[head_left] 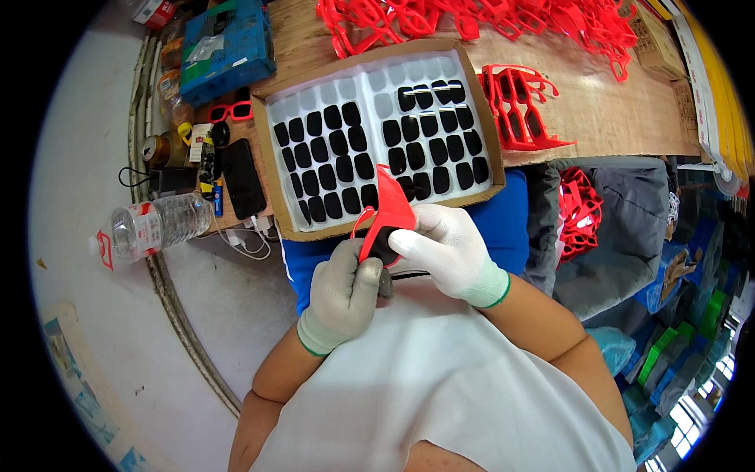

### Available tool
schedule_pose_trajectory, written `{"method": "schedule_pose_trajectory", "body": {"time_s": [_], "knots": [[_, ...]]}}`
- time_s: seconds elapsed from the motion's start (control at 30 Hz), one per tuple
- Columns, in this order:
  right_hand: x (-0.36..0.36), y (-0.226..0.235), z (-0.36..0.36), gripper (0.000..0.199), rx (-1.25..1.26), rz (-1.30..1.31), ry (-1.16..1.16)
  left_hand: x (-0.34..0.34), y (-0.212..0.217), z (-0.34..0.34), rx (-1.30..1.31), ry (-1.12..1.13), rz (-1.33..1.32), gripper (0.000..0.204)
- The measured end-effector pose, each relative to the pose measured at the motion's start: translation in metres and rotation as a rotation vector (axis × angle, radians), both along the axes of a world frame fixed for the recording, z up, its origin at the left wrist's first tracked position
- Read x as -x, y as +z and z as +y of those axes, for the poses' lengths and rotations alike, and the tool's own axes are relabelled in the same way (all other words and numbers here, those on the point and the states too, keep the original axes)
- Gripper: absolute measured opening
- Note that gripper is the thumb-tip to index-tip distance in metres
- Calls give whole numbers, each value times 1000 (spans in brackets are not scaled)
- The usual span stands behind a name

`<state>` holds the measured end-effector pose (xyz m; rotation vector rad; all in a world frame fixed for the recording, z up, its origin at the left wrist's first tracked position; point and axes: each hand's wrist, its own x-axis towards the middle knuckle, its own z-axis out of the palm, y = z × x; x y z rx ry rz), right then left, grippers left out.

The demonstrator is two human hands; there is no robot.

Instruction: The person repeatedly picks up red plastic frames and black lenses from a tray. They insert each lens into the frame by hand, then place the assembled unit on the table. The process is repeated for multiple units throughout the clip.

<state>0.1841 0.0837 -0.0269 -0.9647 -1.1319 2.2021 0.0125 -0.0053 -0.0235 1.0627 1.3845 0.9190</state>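
Observation:
Both gloved hands hold one red sunglasses frame (395,206) low over the near edge of a shallow cardboard box. My left hand (343,293), in a greyish glove, is closed on the frame's lower left part. My right hand (450,250), in a white glove, pinches its right side, the thumb by a dark lens (383,246). Whether that lens is fully seated, I cannot tell. The cardboard box (497,141) holds rows of dark lenses (344,167) on two white trays, some of whose far pockets have no lens.
Red frames (487,16) lie heaped at the table's far side. Stacked sunglasses (519,106) sit right of the box. On the left are a phone (243,179), a plastic bottle (161,226) and a blue box (228,51). A grey bag (629,212) with red frames hangs at right.

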Motion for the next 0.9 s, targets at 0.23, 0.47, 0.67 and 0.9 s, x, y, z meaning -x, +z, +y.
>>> {"method": "schedule_pose_trajectory", "body": {"time_s": [0.23,0.47,0.67,0.9], "knots": [[1,0,0,27,150,56,-39,10,7,6,32,-95,-95,32],[0,21,3,31,363,193,-73,11,19,9,129,-130,-180,31],[-4,18,2,31,407,282,-53,14,28,18,135,-201,-104,22],[-5,22,1,32,405,299,-74,14,27,16,138,-190,-198,32]]}}
